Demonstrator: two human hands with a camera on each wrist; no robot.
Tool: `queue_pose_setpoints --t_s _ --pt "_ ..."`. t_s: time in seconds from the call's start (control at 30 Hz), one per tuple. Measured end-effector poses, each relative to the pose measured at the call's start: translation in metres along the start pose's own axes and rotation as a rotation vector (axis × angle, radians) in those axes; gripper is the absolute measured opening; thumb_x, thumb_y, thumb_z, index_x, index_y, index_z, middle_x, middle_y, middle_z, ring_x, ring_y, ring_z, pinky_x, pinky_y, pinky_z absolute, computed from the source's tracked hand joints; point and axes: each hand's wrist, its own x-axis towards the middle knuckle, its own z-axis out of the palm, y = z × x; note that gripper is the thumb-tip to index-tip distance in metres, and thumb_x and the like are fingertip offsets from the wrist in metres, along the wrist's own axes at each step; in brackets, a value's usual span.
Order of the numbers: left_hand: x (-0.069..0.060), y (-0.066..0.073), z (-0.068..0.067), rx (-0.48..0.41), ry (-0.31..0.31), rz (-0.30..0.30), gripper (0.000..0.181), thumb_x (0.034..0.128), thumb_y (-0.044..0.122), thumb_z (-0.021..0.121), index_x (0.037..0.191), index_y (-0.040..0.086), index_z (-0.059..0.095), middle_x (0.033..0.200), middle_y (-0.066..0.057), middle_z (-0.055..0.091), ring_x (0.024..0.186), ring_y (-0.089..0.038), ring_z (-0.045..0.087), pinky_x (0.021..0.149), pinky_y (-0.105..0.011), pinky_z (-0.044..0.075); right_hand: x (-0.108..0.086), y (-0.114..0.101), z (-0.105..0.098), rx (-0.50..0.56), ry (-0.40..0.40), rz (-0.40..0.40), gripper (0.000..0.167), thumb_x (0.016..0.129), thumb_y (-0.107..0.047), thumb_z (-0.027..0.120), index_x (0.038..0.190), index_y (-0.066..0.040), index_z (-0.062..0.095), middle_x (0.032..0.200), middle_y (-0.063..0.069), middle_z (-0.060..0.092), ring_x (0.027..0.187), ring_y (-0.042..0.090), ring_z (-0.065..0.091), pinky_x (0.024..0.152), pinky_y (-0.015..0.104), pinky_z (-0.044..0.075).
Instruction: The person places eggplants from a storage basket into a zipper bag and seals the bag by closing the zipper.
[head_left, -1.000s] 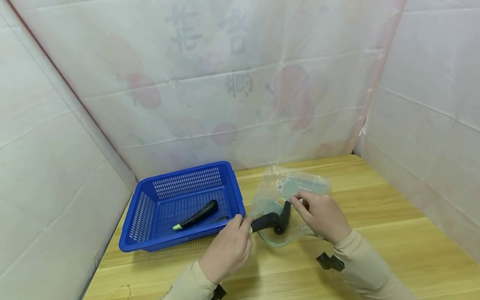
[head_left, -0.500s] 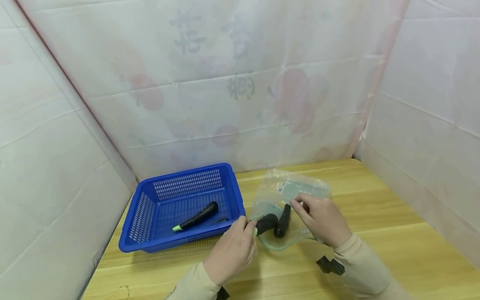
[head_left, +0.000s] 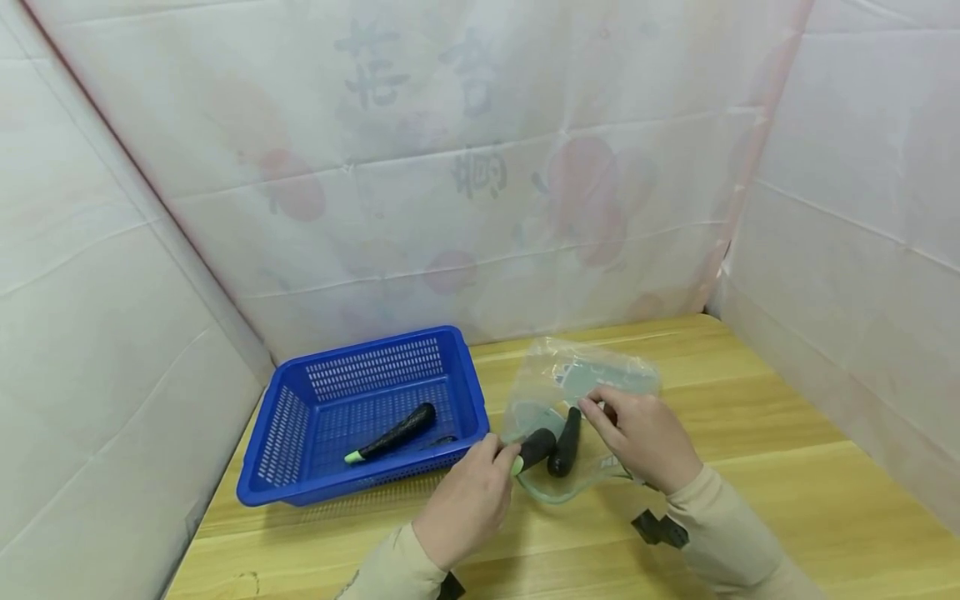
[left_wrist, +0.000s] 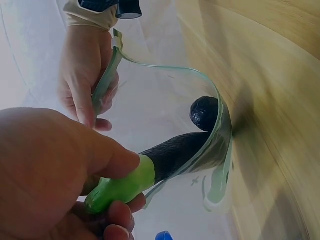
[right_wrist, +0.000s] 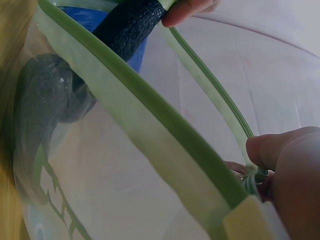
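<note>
My left hand (head_left: 468,498) pinches a dark eggplant (head_left: 537,448) by its light green stem end (left_wrist: 125,182). The eggplant's dark end reaches into the mouth of a clear zip bag (head_left: 536,375) with a green rim. Inside the bag lies a second dark eggplant (head_left: 566,443), its rounded end (left_wrist: 205,113) showing beside the held one in the left wrist view. The right hand (head_left: 641,433) pinches the bag's green zip edge (right_wrist: 165,120) between thumb and fingers, and the mouth gapes apart.
A blue perforated basket (head_left: 262,467) stands left of the bag. In it lie an eggplant with a green tip (head_left: 397,433) and a small dark item (head_left: 444,439), partly hidden by the rim. The wooden table (head_left: 795,492) meets pale cloth walls (head_left: 525,275).
My left hand has moved slightly right and down with the eggplant, whose dark end is now lower in the bag's mouth. The right hand has stayed nearly in place on the bag edge.
</note>
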Motion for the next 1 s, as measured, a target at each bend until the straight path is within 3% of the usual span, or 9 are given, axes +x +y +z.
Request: queue_pose_setpoints --t_s 0.33,0.63,0.8,1.0 --pt "0.006 0.003 0.005 0.038 0.009 0.006 0.035 0.0812 0.002 0.063 0.116 -0.005 0.065 0.090 -0.004 0.054 0.075 -0.011 0.045 0.064 -0.018 0.043 -0.001 0.001 0.003 0.018 -0.007 -0.001 0.011 0.095 -0.027 0.062 0.087 -0.022 0.068 0.057 -0.020 0.040 0.042 -0.002 0.032 0.042 0.021 0.032" --pt "0.008 0.008 0.008 0.101 -0.014 0.030 0.043 0.0777 0.001 0.069 0.120 -0.008 0.063 0.100 -0.009 0.059 0.085 -0.016 0.052 0.075 -0.025 0.048 -0.001 0.001 0.004 0.016 -0.005 -0.004 0.011 0.096 -0.027 0.061 0.087 -0.023 0.067 0.057 -0.020 0.040 0.043 -0.001 0.033 0.044 0.021 0.032" --pt "0.009 0.011 0.010 0.082 -0.025 0.045 0.046 0.0748 -0.005 0.071 0.120 -0.006 0.063 0.106 -0.010 0.061 0.095 -0.017 0.056 0.084 -0.022 0.049 -0.001 0.001 0.004 0.014 -0.002 -0.005 0.011 0.095 -0.027 0.062 0.086 -0.024 0.067 0.056 -0.020 0.039 0.042 -0.002 0.032 0.043 0.021 0.031" --pt "0.013 0.014 0.015 0.053 -0.001 0.058 0.038 0.0778 -0.007 0.068 0.115 -0.004 0.067 0.103 -0.008 0.062 0.091 -0.014 0.060 0.081 -0.019 0.050 -0.001 0.001 0.004 0.023 -0.003 -0.001 0.011 0.095 -0.026 0.062 0.086 -0.024 0.066 0.056 -0.021 0.039 0.042 -0.002 0.032 0.042 0.021 0.031"
